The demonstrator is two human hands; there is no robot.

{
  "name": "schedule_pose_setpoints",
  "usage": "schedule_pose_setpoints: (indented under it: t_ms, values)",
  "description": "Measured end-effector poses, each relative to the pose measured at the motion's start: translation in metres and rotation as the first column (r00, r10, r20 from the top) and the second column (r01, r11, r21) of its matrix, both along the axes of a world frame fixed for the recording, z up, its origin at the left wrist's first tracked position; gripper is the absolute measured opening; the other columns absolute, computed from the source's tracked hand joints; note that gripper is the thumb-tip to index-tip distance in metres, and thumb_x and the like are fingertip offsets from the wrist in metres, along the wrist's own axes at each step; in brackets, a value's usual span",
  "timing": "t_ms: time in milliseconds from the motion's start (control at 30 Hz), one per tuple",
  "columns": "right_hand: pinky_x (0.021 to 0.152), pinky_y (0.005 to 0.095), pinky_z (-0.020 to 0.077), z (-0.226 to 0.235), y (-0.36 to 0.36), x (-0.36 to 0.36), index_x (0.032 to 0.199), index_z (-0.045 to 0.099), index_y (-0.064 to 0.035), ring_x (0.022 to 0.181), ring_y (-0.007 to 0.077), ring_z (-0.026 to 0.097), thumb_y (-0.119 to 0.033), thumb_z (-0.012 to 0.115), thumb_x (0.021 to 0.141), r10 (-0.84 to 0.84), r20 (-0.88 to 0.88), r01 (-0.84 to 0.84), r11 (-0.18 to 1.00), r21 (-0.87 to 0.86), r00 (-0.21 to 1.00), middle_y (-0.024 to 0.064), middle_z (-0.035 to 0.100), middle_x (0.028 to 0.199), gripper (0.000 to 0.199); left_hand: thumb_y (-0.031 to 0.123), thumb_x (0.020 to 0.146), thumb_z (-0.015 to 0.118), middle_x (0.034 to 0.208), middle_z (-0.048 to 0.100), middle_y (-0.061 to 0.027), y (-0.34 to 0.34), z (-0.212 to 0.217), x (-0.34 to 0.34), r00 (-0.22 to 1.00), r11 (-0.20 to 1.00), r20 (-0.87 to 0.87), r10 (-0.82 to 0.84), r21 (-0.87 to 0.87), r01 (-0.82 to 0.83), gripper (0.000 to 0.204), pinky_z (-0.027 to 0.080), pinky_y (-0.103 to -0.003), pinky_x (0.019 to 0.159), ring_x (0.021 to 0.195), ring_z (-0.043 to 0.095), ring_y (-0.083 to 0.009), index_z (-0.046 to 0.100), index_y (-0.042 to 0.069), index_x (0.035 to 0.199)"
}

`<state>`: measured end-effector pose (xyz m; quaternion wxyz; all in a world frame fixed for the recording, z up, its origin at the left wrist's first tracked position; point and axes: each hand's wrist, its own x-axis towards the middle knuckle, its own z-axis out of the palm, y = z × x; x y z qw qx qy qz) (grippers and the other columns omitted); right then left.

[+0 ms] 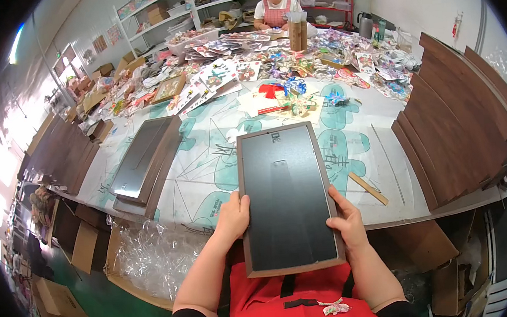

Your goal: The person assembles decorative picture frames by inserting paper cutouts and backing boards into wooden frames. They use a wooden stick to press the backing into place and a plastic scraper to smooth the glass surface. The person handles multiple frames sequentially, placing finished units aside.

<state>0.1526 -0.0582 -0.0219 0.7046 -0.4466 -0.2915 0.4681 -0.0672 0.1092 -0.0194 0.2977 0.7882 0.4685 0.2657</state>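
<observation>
A picture frame (pixel 290 203) with a brown wooden rim and a black back panel is held up in front of me, over the table's near edge. Its back faces me, and a cut-out stand outline shows in the panel. My left hand (pixel 234 215) grips the left side of the rim. On the opposite side, my right hand (pixel 346 219) is closed round the rim, with the thumb on the edge of the back. To the left, a stack of similar frames (pixel 146 158) lies on the table.
Brown boards or frames (pixel 459 118) stand stacked at the right, more brown stacks (pixel 59 153) at the left. A wooden strip (pixel 368 189) and a thin rod (pixel 389 162) lie right. Colourful paper cut-outs (pixel 294 66) heap up behind; a person (pixel 273 11) sits across. Clear plastic (pixel 157 255) fills a box below.
</observation>
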Motion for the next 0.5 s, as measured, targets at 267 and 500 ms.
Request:
schedule_pose_setpoints:
  t_ms: [267,500]
  values:
    - [0.103,0.0285,0.0306,-0.028,0.036,0.058,0.133,0.041,0.0058,0.129,0.0227,0.038,0.008,0.052,0.061,-0.004,0.123,0.013,0.997,-0.076,0.992,0.0158,0.044,0.136,0.073,0.029,0.091,0.042,0.088,0.056,-0.0365,0.049,-0.031,0.046,0.962,0.985,-0.219,-0.163,0.016,0.171,0.04,0.042,-0.054,0.078,0.084,0.054,-0.0522,0.051,-0.01,0.092]
    - [0.102,0.0283,0.0319,-0.035,0.048,0.068,0.131,0.044,0.0063,0.126,0.0221,0.042,0.006,0.054,0.069,-0.074,0.227,0.099,0.99,-0.099,0.971,0.016,0.048,0.132,0.063,0.019,0.09,0.047,0.106,0.055,-0.0265,0.061,-0.023,0.063,0.952,0.991,-0.288,-0.108,0.039,0.124,0.037,0.044,-0.046,0.082,0.091,0.055,-0.0441,0.046,-0.005,0.117]
